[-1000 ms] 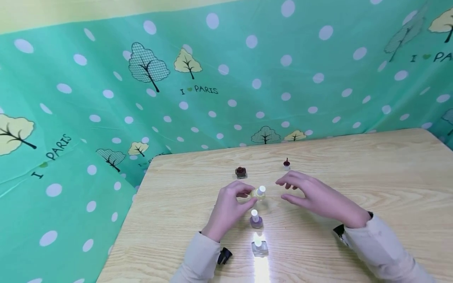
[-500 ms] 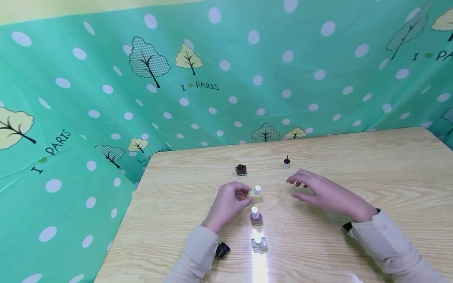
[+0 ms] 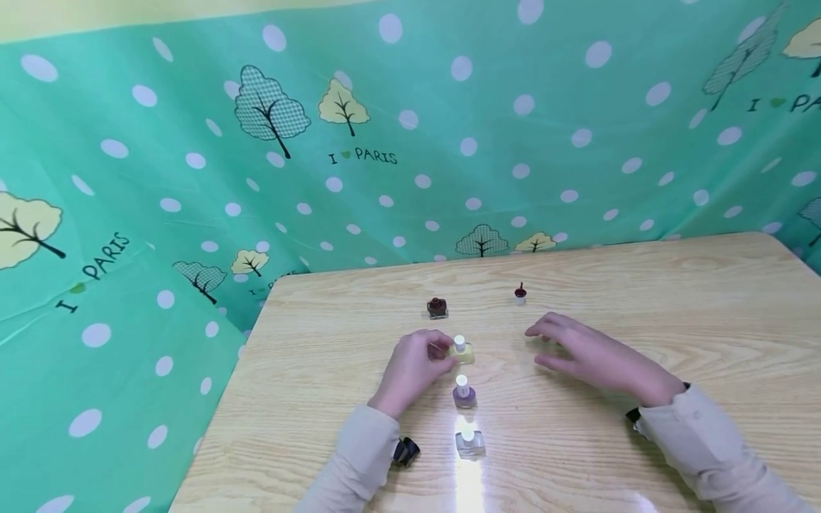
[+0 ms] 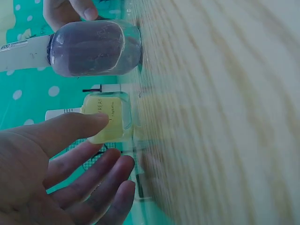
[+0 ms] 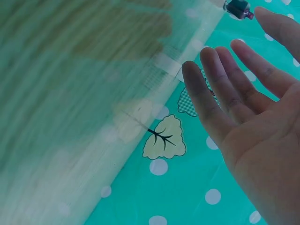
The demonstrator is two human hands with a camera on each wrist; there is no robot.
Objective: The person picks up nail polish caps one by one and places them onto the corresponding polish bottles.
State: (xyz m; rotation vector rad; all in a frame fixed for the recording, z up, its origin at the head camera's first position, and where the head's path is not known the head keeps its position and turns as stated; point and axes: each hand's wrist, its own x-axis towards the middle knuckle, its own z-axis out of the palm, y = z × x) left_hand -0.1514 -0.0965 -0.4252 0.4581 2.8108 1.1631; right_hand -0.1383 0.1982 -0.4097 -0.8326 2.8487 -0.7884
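Observation:
My left hand (image 3: pixel 413 367) pinches a nail polish bottle of yellow (image 3: pixel 462 352) between thumb and forefinger. In the left wrist view that yellow bottle (image 4: pixel 104 117) stands upright on the table, and the other fingers are spread below the thumb. Nearer to me are a purple nail polish bottle (image 3: pixel 465 396) and a clear nail polish bottle (image 3: pixel 470 445), both with white caps. My right hand (image 3: pixel 580 355) hovers over the table at the right, holding nothing. Its fingers look loosely extended in the right wrist view.
An uncapped dark red nail polish bottle (image 3: pixel 437 308) stands farther back. Its white cap (image 3: pixel 520 295) lies to the right, the dark brush end pointing up. A wooden table (image 3: pixel 321 342) carries everything, and a green dotted curtain (image 3: pixel 385 178) hangs behind it.
The yellow bottle has shifted slightly left in my left hand and gone from tilted to upright on the table. My right hand has drawn away to the right.

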